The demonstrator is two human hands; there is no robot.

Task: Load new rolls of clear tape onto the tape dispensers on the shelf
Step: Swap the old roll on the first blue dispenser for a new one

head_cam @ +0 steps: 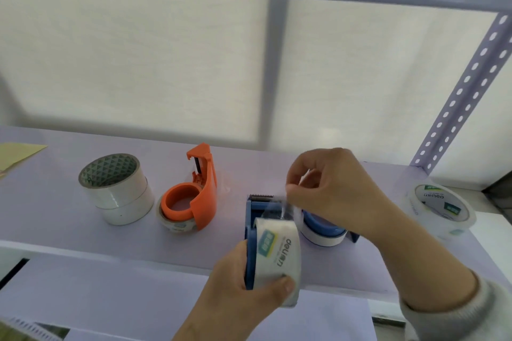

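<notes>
Lower centre: your left hand (243, 282) has its fingers clamped round the blue dispenser (250, 232) and its roll (279, 252). Your right hand (329, 191) pinches the clear tape end (279, 209) near the cutter (260, 197). It's thin, sticky, easily creased; hold its edge taut.

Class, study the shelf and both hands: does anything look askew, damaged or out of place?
Nothing looks damaged or spilled. The orange dispenser lies on its side, and a loose tape roll sits tilted at the shelf's right end. The left hand holds the blue dispenser while the right hand pinches the tape end.
</notes>
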